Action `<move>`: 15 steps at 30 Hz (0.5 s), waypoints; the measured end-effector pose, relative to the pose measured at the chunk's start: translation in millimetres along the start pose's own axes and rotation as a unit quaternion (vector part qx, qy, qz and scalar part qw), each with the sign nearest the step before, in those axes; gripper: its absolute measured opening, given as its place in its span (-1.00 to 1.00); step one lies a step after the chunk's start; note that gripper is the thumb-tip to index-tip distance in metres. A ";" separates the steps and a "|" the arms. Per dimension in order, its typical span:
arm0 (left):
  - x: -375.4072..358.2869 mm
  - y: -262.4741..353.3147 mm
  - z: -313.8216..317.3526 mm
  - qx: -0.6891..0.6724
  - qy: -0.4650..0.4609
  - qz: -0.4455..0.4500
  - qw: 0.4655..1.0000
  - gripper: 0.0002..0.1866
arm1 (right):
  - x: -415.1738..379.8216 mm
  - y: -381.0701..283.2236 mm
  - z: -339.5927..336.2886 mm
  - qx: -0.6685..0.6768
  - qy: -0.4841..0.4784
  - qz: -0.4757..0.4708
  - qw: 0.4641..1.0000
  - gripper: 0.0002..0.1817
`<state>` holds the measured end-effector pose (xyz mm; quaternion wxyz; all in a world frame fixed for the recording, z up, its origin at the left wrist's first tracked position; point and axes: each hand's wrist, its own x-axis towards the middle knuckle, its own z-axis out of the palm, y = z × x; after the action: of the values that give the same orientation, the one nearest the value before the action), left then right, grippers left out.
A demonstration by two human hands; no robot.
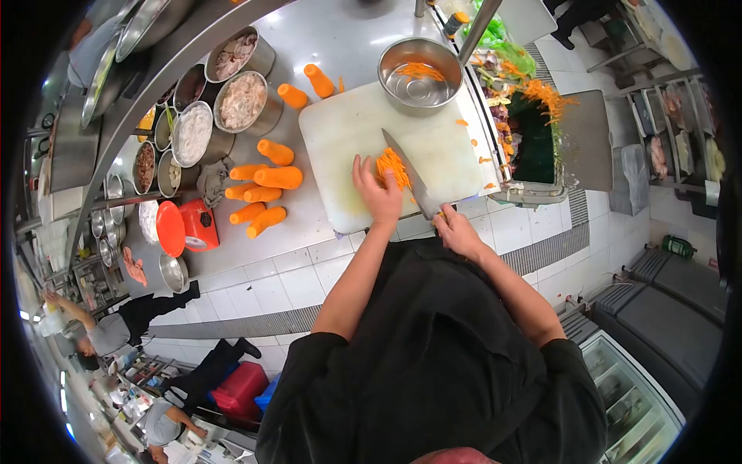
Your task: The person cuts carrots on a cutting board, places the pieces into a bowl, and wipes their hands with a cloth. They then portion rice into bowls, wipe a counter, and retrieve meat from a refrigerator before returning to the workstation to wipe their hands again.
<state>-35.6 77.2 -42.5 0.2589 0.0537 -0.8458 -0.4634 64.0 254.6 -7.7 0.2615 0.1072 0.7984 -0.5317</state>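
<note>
My right hand (457,232) is closed round the handle of a kitchen knife (411,172), whose broad blade points up and left over the white cutting board (332,139). Left of the blade lies a small heap of carrot strips (393,167). My left hand (377,193) rests at the heap's near left side, fingers apart and touching the strips. At the board's far edge stands a steel bowl (418,97) with some carrot strips in it. Several peeled carrots (278,178) lie on the steel table left of the board.
Steel pots of raw meat (241,100) and a red scale (199,224) stand at the left. A bin (537,155) with vegetable scraps adjoins the board's right side. A metal shelf edge (139,93) crosses the upper left. Other people are at the lower left.
</note>
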 end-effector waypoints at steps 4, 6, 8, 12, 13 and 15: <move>29.9 -29.3 -13.6 0.059 -0.081 0.051 0.994 -0.69 | -6.3 -5.7 -15.1 -0.077 0.038 0.000 0.996 -0.71; 54.9 -15.7 -11.6 0.057 -0.170 0.041 0.983 -0.79 | -7.3 -6.2 -23.5 -0.125 0.063 -0.017 0.990 -0.71; 69.1 -9.5 -8.9 0.091 -0.227 0.065 0.967 -0.82 | -7.1 -8.7 -32.0 -0.176 0.074 -0.031 0.981 -0.72; 83.7 -6.2 2.2 0.175 -0.312 0.099 0.928 -0.90 | -4.9 -8.8 -39.4 -0.196 0.070 -0.041 0.977 -0.73; 86.7 -6.4 3.9 0.174 -0.312 0.103 0.928 -0.90 | -5.2 -9.3 -39.0 -0.197 0.066 -0.044 0.977 -0.73; 94.5 -3.8 6.5 0.186 -0.368 0.067 0.909 -0.90 | -4.3 -10.1 -39.0 -0.195 0.068 -0.048 0.977 -0.73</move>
<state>-120.5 48.7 -11.7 -0.0551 -0.1304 -0.9534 -0.2663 51.3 286.1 14.2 0.1966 0.0522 0.9069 -0.3691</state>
